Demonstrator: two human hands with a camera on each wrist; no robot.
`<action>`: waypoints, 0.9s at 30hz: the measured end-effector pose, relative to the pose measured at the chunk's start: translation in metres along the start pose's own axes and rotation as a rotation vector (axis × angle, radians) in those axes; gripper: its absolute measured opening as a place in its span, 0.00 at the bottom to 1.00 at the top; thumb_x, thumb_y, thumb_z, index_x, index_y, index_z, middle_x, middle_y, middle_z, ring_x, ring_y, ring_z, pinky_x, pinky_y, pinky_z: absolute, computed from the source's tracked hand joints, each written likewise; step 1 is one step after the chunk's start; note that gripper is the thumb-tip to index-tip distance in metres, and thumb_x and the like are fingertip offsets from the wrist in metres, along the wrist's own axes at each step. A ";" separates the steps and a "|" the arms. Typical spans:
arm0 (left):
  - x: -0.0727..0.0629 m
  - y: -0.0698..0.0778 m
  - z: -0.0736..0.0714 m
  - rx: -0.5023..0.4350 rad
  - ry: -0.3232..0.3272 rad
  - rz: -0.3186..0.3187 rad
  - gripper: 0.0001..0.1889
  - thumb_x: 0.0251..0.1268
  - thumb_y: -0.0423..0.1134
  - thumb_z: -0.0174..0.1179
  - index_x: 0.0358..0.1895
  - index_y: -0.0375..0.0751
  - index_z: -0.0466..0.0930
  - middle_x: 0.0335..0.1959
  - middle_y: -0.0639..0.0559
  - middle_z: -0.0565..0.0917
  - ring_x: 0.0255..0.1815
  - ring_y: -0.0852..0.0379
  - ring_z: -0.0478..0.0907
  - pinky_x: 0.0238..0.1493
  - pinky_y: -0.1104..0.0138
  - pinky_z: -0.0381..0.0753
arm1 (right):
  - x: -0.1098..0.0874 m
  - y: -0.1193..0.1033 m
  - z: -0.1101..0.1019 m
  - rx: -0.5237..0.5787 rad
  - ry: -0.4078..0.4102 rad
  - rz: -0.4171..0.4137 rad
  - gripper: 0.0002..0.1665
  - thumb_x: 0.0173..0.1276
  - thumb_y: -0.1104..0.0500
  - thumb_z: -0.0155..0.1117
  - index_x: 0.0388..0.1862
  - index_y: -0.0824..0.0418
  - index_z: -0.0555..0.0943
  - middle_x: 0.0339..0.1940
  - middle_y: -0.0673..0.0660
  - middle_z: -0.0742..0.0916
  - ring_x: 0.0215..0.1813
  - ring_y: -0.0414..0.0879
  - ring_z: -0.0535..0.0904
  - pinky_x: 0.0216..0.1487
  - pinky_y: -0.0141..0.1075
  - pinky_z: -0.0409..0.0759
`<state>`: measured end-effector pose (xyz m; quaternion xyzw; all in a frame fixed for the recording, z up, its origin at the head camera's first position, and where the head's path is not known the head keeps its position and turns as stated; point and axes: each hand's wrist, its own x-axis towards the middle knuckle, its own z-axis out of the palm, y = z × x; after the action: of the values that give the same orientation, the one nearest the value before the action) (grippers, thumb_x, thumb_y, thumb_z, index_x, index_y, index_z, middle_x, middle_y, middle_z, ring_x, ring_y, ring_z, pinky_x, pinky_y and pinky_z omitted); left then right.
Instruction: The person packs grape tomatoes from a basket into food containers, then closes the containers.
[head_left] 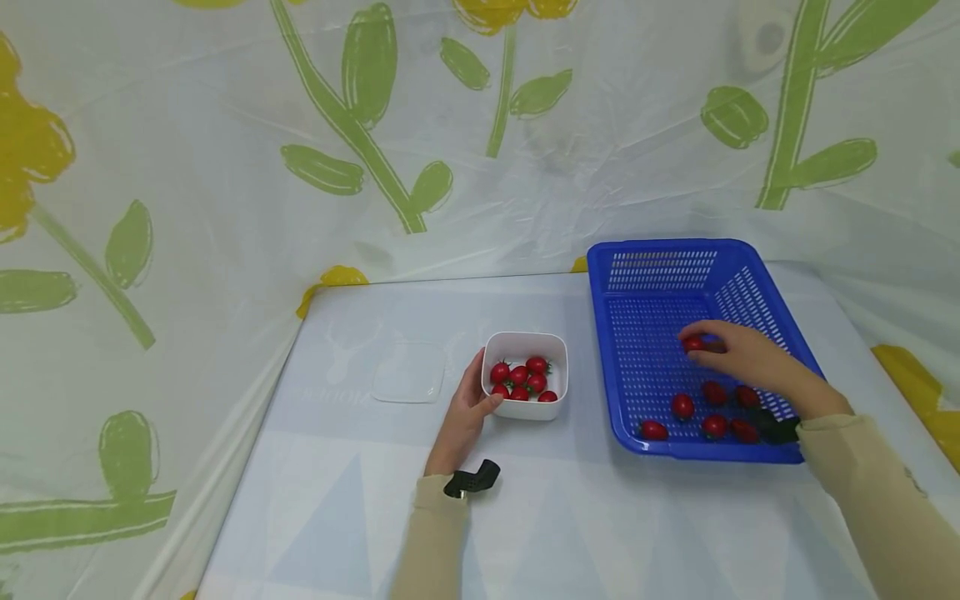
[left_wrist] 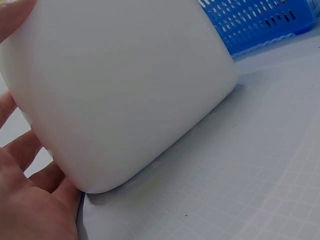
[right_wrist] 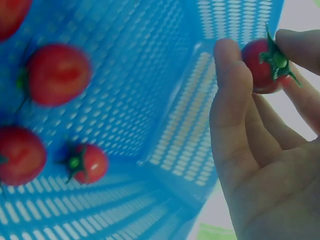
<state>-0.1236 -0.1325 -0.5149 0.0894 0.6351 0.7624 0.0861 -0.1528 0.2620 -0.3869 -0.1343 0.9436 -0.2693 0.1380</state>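
My right hand [head_left: 738,350] pinches a red cherry tomato [head_left: 693,342] between thumb and fingertips, over the blue plastic basket [head_left: 597,333]. The right wrist view shows the green stalk on this held tomato [right_wrist: 262,67]. Several more cherry tomatoes [head_left: 682,407] lie on the basket floor, towards its near side. My left hand [head_left: 459,421] holds the white square container [head_left: 525,410] by its left side, thumb at the near left corner. Several cherry tomatoes [head_left: 518,376] sit inside it. In the left wrist view the container's plain wall [left_wrist: 125,90] fills much of the picture.
A clear, flat, square lid [head_left: 408,372] lies on the table left of the container. The pale cloth-covered table [head_left: 360,500] ends at a hanging flowered sheet [head_left: 570,192] behind. Dark bands with camera mounts [head_left: 472,479] are on the wrists.
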 end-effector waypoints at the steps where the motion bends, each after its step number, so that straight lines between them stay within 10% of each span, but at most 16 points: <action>1: 0.000 0.000 0.000 0.002 0.000 0.000 0.35 0.60 0.33 0.54 0.67 0.65 0.51 0.68 0.66 0.53 0.69 0.63 0.45 0.62 0.67 0.57 | -0.001 -0.003 0.000 0.008 0.003 -0.005 0.26 0.65 0.45 0.52 0.56 0.59 0.70 0.52 0.65 0.76 0.50 0.60 0.73 0.46 0.56 0.73; 19: 0.002 -0.002 0.001 -0.001 -0.012 0.024 0.35 0.60 0.32 0.53 0.67 0.64 0.51 0.68 0.65 0.53 0.69 0.63 0.45 0.63 0.66 0.56 | -0.036 -0.062 0.016 0.008 0.141 -0.106 0.25 0.64 0.46 0.54 0.58 0.54 0.70 0.47 0.56 0.80 0.42 0.51 0.77 0.43 0.51 0.77; 27: -0.001 -0.001 -0.002 0.020 -0.010 0.003 0.35 0.60 0.33 0.54 0.67 0.66 0.51 0.67 0.66 0.53 0.68 0.65 0.46 0.62 0.66 0.57 | -0.039 -0.085 0.043 0.141 0.322 -0.116 0.25 0.63 0.49 0.56 0.59 0.52 0.69 0.48 0.56 0.79 0.40 0.49 0.77 0.36 0.42 0.80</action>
<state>-0.1233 -0.1341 -0.5159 0.0951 0.6421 0.7557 0.0870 -0.0872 0.1850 -0.3685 -0.1336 0.9231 -0.3601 -0.0215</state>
